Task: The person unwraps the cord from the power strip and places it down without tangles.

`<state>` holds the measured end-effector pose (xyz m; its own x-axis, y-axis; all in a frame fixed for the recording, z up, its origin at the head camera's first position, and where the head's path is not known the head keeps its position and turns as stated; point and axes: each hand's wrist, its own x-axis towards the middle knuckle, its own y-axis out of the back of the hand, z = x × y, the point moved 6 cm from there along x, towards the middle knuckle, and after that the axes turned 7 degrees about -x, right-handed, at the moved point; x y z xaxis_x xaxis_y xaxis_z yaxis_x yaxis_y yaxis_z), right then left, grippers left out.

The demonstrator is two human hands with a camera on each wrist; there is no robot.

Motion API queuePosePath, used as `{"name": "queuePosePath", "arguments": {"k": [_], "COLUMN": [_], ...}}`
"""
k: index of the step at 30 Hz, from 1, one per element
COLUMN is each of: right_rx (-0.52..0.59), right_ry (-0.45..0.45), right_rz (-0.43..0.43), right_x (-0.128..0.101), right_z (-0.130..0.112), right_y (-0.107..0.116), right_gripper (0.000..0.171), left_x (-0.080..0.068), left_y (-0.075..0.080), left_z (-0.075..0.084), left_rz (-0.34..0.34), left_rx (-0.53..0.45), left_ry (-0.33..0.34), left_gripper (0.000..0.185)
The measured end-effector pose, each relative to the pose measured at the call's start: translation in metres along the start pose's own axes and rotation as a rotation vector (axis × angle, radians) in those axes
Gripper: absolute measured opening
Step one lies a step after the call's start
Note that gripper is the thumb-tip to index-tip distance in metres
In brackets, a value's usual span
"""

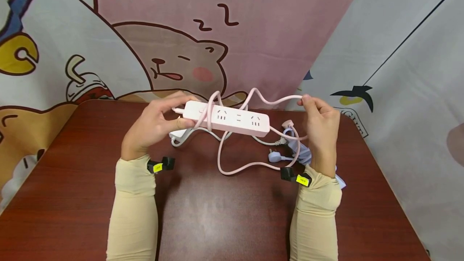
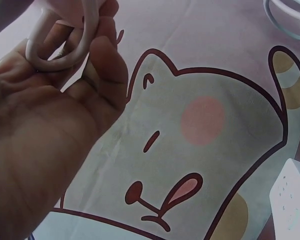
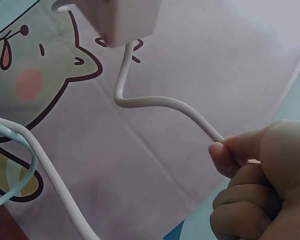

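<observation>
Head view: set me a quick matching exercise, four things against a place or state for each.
1. Left hand
2. Right hand
3. Pink power strip
4. Pale blue plug

A. Lies on the table
B. Held up, cord looped round it
C. Pinches the pink cord
D. Grips one end of the strip

Pairs: 1-D, 2-C, 3-B, 4-A

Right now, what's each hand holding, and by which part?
Left hand: the pink power strip, by its left end as seen from the head camera. Right hand: a pink cord, pinched partway along.
</observation>
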<state>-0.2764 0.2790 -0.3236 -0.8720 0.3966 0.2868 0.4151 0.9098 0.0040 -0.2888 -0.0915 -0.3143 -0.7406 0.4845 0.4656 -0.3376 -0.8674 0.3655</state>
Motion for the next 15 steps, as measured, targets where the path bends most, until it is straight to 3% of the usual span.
{"name": "queuePosePath", "arguments": {"k": [7, 15], "right_rx": [0.092, 0.159], "right_ry": [0.008, 0.025], "right_rz": [0.034, 0.021], "right_x": [0.0016, -0.0003], "right_z": [-0.0051, -0.0073], "right_y": [0.0024, 0.0029], "right_gripper": [0.027, 0.028], "left_x": [0.0022, 0.0002], "left_y": [-0.0015, -0.0016], "left_z": [-0.001, -0.0036], "left_rz": [-0.038, -0.056], "left_rx": [-0.009, 0.093], "left_ry": [0.025, 0.058], "left_gripper": [0.044, 0.043]}}
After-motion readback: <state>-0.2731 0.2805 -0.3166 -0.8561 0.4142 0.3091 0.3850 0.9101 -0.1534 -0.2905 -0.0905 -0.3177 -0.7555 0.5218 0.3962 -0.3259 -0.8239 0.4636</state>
